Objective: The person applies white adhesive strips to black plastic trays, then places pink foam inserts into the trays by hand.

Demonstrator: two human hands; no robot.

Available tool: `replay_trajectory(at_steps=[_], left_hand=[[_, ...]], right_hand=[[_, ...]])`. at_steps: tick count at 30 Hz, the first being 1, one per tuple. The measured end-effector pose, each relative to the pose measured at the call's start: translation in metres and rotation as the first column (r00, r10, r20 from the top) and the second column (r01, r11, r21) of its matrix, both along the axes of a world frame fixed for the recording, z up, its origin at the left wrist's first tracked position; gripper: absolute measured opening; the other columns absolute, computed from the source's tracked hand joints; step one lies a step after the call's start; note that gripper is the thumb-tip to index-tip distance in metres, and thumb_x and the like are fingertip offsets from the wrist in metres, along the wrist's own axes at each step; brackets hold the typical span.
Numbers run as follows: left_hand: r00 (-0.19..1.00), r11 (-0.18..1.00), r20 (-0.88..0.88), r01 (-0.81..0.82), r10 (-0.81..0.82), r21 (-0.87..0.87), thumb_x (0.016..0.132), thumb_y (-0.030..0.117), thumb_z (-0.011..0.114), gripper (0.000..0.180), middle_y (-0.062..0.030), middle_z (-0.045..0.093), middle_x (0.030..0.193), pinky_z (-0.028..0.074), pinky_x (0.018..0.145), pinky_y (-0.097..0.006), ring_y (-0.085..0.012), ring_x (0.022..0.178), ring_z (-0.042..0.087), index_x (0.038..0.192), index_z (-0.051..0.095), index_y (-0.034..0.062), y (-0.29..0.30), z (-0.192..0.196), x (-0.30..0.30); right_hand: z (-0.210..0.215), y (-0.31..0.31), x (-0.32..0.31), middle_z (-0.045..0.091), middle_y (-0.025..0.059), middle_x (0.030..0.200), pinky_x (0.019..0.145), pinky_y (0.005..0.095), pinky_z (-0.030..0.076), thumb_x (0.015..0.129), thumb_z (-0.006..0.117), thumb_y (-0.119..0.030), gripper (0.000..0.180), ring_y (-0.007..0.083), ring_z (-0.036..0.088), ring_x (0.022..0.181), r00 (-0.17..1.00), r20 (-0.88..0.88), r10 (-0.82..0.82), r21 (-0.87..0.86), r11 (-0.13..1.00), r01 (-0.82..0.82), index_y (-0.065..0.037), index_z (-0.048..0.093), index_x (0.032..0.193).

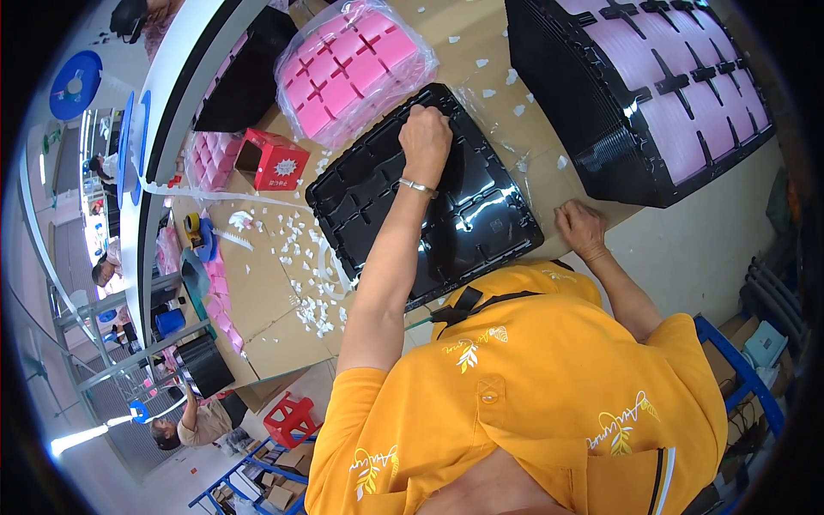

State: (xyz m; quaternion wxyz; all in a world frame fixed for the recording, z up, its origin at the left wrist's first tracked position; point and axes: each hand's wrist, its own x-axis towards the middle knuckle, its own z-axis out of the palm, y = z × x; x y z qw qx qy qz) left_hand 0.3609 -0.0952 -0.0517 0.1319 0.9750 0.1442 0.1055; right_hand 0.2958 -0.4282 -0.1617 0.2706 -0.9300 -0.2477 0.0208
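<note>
The worktop (687, 240), partly covered in brown cardboard, carries at its far right a tall stack of black trays (601, 146) topped with pink foam inserts. Nearer the middle lies a single black moulded tray (378, 206), its long axis running diagonally from the near right corner toward the far left; it sits directly ahead of the person, just beyond the chest. A clear bag of pink foam pieces (352, 64) lies beyond it, a small red carton (276, 160) to its left. The left hand (426, 137) is clenched, pressing down into the tray's far edge, arm stretched across it. The right hand (582, 227) rests flat and released on the worktop, just beside the tray's right corner and not touching it. White foam scraps (305, 257) litter the cardboard.
</note>
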Motion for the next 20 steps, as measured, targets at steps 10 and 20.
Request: replay_trajectory(at_steps=[10,20], left_hand=[[0.994,0.991,-0.042,-0.094,0.099,0.096,0.075,0.016,0.061,0.021,-0.0251,0.066,0.086,0.055,0.073,-0.047,-0.0421,0.076,0.066,0.075,0.069,-0.0033,0.004,-0.001,0.015],[0.961,0.949,-0.164,-0.251,0.221,-0.192,0.074,0.02,0.058,0.027,-0.0235,0.068,0.097,0.052,0.081,-0.048,-0.0425,0.089,0.065,0.086,0.071,-0.0005,0.013,0.013,-0.006]], right_hand=[[0.001,0.004,0.001,0.064,0.0071,0.074,0.06,0.0398,0.052,0.088,0.063,-0.025,0.019,0.0287,0.065,0.066,0.999,0.033,-0.021,0.012,1.0,0.02,-0.011,0.054,0.08],[-0.006,0.0,-0.001,0.065,0.0072,0.075,0.06,0.0396,0.052,0.088,0.064,-0.027,0.02,0.0298,0.065,0.067,1.0,0.007,-0.013,0.029,0.999,0.013,-0.01,0.054,0.081]])
